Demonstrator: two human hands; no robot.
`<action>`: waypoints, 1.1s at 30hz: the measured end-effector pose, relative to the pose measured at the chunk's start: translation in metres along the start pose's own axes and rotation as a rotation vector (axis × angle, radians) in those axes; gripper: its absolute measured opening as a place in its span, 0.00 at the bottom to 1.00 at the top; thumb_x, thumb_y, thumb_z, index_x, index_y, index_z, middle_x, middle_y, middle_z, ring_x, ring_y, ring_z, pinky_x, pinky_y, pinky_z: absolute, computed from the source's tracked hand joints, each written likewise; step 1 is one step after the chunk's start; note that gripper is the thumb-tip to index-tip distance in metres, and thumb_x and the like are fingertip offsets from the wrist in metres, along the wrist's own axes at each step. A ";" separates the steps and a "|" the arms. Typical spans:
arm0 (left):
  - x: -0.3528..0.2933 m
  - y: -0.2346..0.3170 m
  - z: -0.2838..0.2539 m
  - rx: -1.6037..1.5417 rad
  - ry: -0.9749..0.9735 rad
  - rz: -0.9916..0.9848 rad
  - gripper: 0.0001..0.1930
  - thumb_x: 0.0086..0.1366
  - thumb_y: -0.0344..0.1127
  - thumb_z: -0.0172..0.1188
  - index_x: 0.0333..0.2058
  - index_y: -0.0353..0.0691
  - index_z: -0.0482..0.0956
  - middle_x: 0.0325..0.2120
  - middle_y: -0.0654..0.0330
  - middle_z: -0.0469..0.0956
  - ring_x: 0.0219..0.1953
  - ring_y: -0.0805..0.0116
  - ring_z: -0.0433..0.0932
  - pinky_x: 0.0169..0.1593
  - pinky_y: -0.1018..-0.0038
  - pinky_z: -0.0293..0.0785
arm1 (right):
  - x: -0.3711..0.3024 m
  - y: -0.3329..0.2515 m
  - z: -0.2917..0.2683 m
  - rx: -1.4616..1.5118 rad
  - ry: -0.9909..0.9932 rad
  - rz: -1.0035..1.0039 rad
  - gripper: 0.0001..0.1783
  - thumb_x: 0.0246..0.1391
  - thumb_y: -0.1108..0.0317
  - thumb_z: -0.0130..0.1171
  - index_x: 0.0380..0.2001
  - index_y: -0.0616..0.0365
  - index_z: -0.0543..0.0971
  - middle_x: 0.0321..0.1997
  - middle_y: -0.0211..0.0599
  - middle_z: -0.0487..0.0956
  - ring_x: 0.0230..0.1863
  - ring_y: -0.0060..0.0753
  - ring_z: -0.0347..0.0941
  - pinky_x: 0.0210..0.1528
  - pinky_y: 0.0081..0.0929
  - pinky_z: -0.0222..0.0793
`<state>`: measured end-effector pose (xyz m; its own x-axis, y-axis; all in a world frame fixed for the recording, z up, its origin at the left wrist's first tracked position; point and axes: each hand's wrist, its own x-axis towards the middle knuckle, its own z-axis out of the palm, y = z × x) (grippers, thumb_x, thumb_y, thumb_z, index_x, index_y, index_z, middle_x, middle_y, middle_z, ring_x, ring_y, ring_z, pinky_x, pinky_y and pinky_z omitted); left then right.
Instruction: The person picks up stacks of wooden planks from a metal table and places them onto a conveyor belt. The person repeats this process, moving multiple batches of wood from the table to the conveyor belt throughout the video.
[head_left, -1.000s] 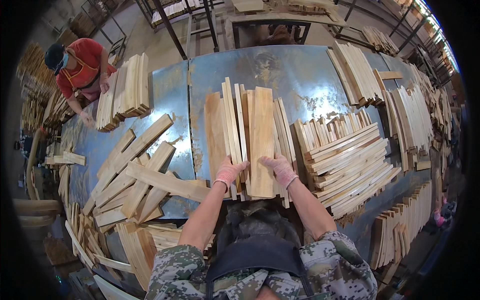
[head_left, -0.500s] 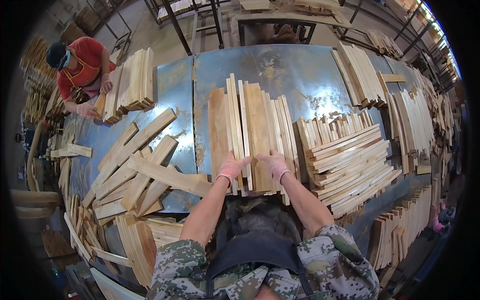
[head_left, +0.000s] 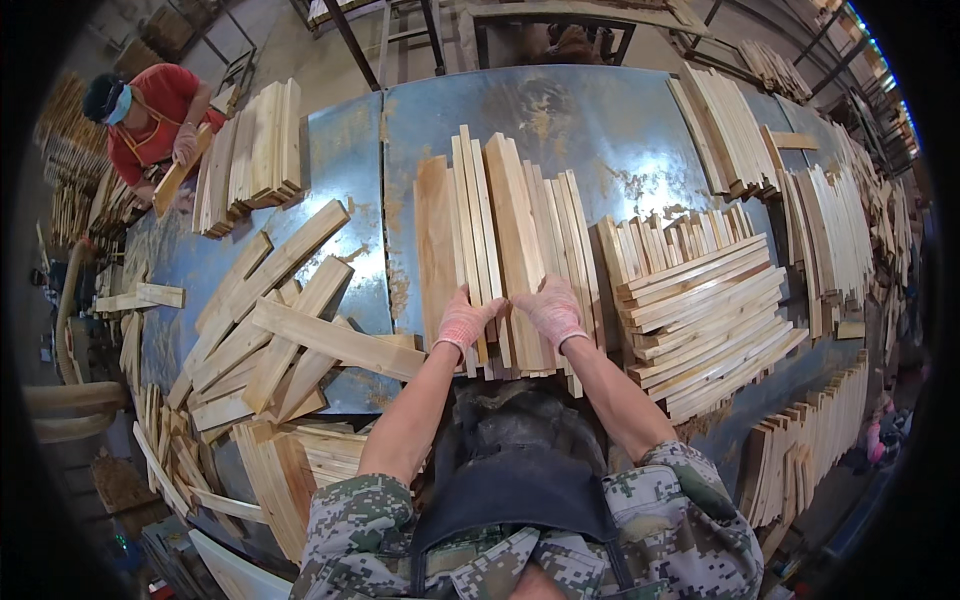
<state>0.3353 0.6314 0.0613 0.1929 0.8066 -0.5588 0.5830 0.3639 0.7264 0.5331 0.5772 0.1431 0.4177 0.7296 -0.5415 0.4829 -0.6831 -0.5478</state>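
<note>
Left hand (head_left: pixel 464 322): gloved, fingers pressed flat on the near end of the row of slats (head_left: pixel 500 250); not closed around any.
Right hand (head_left: pixel 550 310): same, now just beside the left; a second ago they sat wider apart.
Slats: lying mid-bench (head_left: pixel 600 130), ends being squared.
Beside: stacked slats (head_left: pixel 700 300) right, loose boards (head_left: pixel 270 320) left.

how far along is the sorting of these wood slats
Done: neat stacks of slats sit at the right, and more bundles lie farther back. In hand: the left hand and right hand both rest on a row of boards set side by side on the metal table. Left: a loose, crisscrossed pile of boards at the left.
</note>
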 end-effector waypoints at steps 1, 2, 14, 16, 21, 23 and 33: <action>0.006 -0.002 0.005 0.014 0.024 0.029 0.45 0.57 0.52 0.79 0.65 0.29 0.72 0.57 0.42 0.82 0.58 0.50 0.82 0.63 0.64 0.77 | -0.002 -0.002 0.002 -0.048 0.026 -0.048 0.39 0.51 0.44 0.75 0.53 0.70 0.81 0.51 0.59 0.84 0.53 0.56 0.82 0.58 0.42 0.77; 0.006 0.001 0.007 0.122 0.063 -0.001 0.47 0.57 0.53 0.79 0.67 0.29 0.71 0.58 0.43 0.81 0.60 0.52 0.82 0.64 0.63 0.76 | -0.005 -0.001 0.009 -0.095 0.051 -0.096 0.41 0.52 0.43 0.74 0.54 0.71 0.81 0.51 0.58 0.84 0.53 0.53 0.82 0.59 0.39 0.76; -0.001 0.011 -0.009 -0.047 -0.099 0.063 0.48 0.52 0.56 0.81 0.64 0.30 0.75 0.56 0.44 0.83 0.59 0.52 0.82 0.64 0.61 0.76 | -0.002 0.020 0.000 0.330 -0.285 -0.002 0.56 0.58 0.41 0.70 0.78 0.64 0.59 0.69 0.60 0.75 0.65 0.47 0.78 0.61 0.35 0.77; -0.008 0.021 -0.013 0.014 -0.076 0.085 0.47 0.53 0.57 0.81 0.63 0.30 0.75 0.55 0.45 0.83 0.58 0.53 0.82 0.63 0.61 0.77 | 0.000 0.020 0.002 0.356 -0.268 0.012 0.58 0.58 0.41 0.71 0.79 0.64 0.57 0.71 0.61 0.74 0.66 0.49 0.76 0.64 0.37 0.75; 0.005 -0.006 -0.010 0.000 -0.064 0.132 0.46 0.53 0.57 0.80 0.62 0.31 0.77 0.53 0.44 0.84 0.56 0.52 0.83 0.62 0.61 0.77 | 0.029 0.025 0.026 0.336 -0.118 -0.081 0.61 0.57 0.41 0.72 0.80 0.64 0.54 0.72 0.60 0.72 0.70 0.51 0.72 0.70 0.39 0.68; -0.008 0.012 -0.015 -0.096 -0.115 0.086 0.44 0.54 0.55 0.80 0.62 0.31 0.77 0.51 0.45 0.85 0.55 0.53 0.84 0.61 0.62 0.77 | 0.035 0.021 0.028 0.322 -0.085 -0.098 0.62 0.57 0.41 0.72 0.80 0.64 0.53 0.72 0.60 0.72 0.71 0.52 0.71 0.71 0.39 0.66; 0.009 -0.020 -0.012 -0.176 0.066 -0.074 0.24 0.60 0.41 0.73 0.49 0.29 0.81 0.40 0.48 0.87 0.42 0.56 0.85 0.48 0.61 0.80 | 0.047 0.048 0.021 0.503 -0.012 0.009 0.53 0.64 0.45 0.68 0.79 0.64 0.56 0.69 0.52 0.75 0.65 0.39 0.74 0.62 0.32 0.72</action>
<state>0.3164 0.6371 0.0462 0.0987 0.8014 -0.5899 0.4459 0.4943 0.7462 0.5595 0.5777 0.0776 0.4101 0.7253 -0.5530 0.0472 -0.6224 -0.7813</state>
